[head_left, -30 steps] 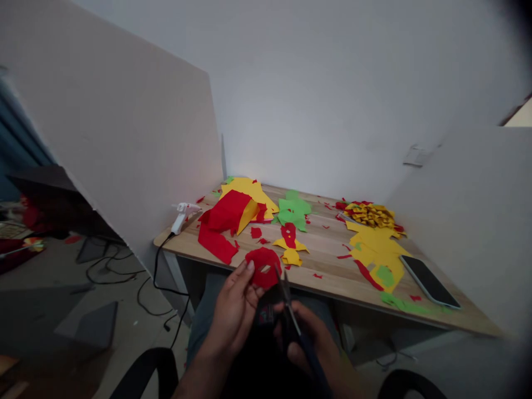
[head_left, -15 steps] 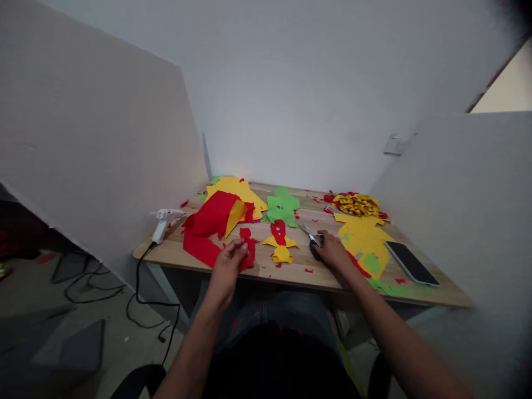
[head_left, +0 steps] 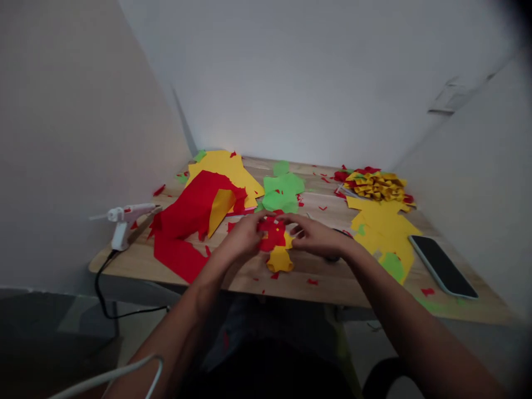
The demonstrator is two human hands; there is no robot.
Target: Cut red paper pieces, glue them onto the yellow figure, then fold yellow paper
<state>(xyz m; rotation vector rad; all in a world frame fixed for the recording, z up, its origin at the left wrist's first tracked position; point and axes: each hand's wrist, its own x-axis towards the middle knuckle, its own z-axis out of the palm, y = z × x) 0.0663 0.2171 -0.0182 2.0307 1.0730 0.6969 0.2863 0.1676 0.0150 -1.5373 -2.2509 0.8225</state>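
A red round cut-out (head_left: pixel 272 237) with a small hole lies over the front middle of the table. My left hand (head_left: pixel 246 234) has its fingers closed on the left edge of this piece. My right hand (head_left: pixel 311 234) is on the other side, fingers apart and curved, close to the piece's right edge and holding nothing I can see. A yellow cut-out (head_left: pixel 281 259) shows just below the red one. Beneath my right hand the scissors (head_left: pixel 332 259) are mostly hidden; only a dark part of the handles shows.
On the left lie a white glue gun (head_left: pixel 121 235) with its cord and a folded red sheet (head_left: pixel 187 208) over a yellow sheet (head_left: pixel 245 180). Green pieces (head_left: pixel 282 185) lie behind my hands. To the right are gathered yellow strips (head_left: pixel 374 185), yellow scraps (head_left: pixel 384 221) and a phone (head_left: pixel 443 266).
My right hand has put the scissors down on the table, let go and moved left toward the red cut-out. My left hand has carried that cut-out over to the yellow piece.
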